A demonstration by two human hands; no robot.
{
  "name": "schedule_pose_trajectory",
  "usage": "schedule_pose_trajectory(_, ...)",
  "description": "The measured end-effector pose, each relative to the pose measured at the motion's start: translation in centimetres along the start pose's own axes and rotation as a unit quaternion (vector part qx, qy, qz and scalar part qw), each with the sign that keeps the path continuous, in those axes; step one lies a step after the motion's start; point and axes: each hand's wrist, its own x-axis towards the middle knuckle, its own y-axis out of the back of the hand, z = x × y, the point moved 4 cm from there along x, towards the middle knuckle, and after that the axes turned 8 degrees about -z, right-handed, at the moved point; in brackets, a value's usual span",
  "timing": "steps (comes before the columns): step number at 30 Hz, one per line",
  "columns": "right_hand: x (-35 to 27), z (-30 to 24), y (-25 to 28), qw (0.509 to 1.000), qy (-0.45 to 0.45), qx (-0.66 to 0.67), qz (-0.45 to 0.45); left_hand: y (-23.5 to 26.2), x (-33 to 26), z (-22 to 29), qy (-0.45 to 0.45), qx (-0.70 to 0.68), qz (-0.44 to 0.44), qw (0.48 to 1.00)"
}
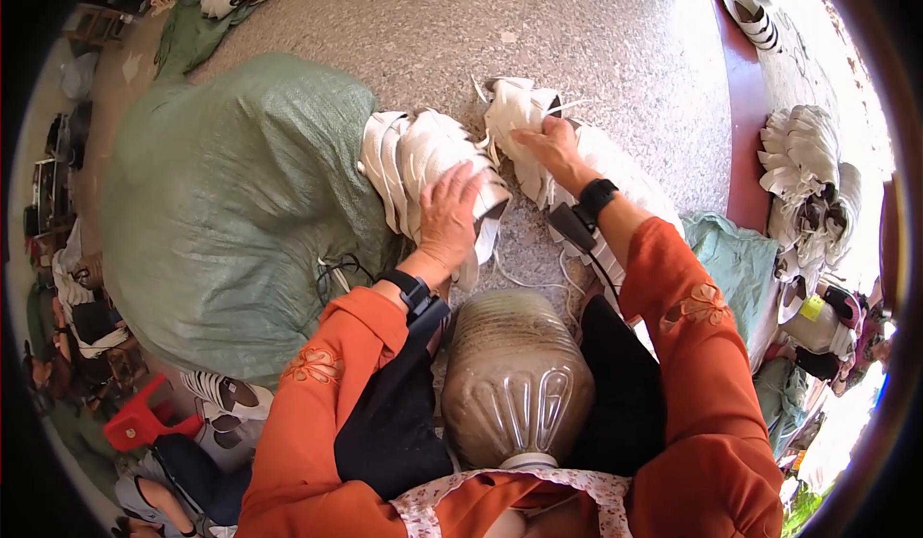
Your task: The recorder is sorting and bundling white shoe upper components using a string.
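Observation:
Two stacks of nested white shoe uppers lie on the speckled floor before me. My left hand (449,213) rests on the near end of the left stack of shoe uppers (428,144), fingers stretched over its curved top. Against the right stack of shoe uppers (519,113) lies my right hand (555,151), its fingers extended and thumb raised. This stack runs on beneath my right forearm, which hides part of it. Loose white straps hang from both stacks. Between my legs stands a large brownish plastic jug (517,375), its ribbed end toward the stacks.
A bulging green woven sack (240,211) fills the left side. More shoe uppers (806,158) are piled at the right, beyond a dark red strip (748,144). A green cloth (731,254) lies near my right elbow. A red plastic stool (149,418) and another person (183,485) are lower left.

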Motion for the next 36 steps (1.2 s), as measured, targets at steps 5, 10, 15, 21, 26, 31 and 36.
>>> schedule_pose_trajectory(5, -4.5, -1.1, 2.8, 0.974, 0.032, 0.217, -0.061, 1.8, 3.3, -1.6, 0.029, -0.009, 0.019, 0.999)
schedule_pose_trajectory(10, -7.0, 0.2, 5.6, 0.951, 0.012, 0.265, -0.157, 2.1, 5.2, -1.3, 0.073, -0.036, -0.019, 0.996)
schedule_pose_trajectory(15, -8.0, 1.1, 8.8, 0.901, 0.030, 0.383, -0.200, 2.4, 6.0, -1.7, 0.096, -0.030, -0.006, 0.995)
schedule_pose_trajectory(21, -8.3, 1.4, 6.4, 0.933, 0.025, 0.199, -0.298, 2.1, 6.9, -2.2, 0.125, -0.028, 0.022, 0.992)
schedule_pose_trajectory(26, -6.5, 3.0, 0.8, 0.986, 0.038, -0.026, -0.158, 1.2, 6.1, -0.7, 0.115, -0.020, -0.011, 0.993)
schedule_pose_trajectory(31, -9.7, 2.3, -3.6, 0.995, 0.047, 0.077, -0.053, 1.2, 4.4, -1.6, 0.100, -0.029, -0.052, 0.993)
schedule_pose_trajectory(36, -7.5, 5.7, -5.8, 0.996, 0.008, -0.034, -0.082, 1.5, 5.0, -1.0, 0.076, -0.043, -0.104, 0.991)
